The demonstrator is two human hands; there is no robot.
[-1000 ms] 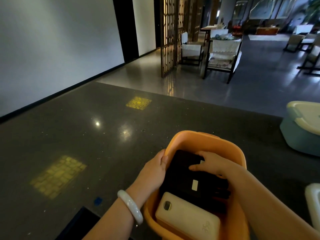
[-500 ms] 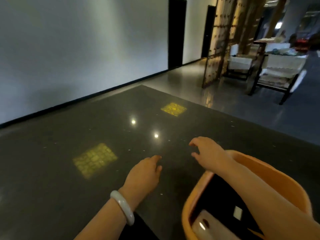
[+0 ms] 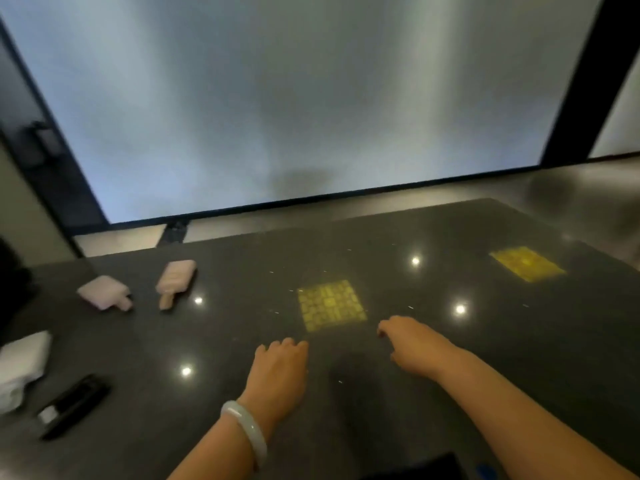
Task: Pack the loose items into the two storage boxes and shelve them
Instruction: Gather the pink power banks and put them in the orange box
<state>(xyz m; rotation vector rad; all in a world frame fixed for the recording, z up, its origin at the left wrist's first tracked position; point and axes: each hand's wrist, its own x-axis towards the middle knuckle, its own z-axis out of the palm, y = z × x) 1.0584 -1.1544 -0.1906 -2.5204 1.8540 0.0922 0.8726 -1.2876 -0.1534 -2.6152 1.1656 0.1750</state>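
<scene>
On the dark table [image 3: 519, 358], going from the left, a white cloth [image 3: 20, 368], a black device [image 3: 74, 405] and two pale pink packs [image 3: 104, 292] lie well apart from the empty, loosely curled left hand [image 3: 278, 370] and right hand [image 3: 412, 344], so the person would best reach leftward and lift each singly.

Both forearms reach up from the lower edge of the frame, bare. The left hand [image 3: 280, 370] sits at lower centre, palm down, fingers loosely curled, empty. The right hand [image 3: 412, 344], just right of it, likewise hangs relaxed and empty
</scene>
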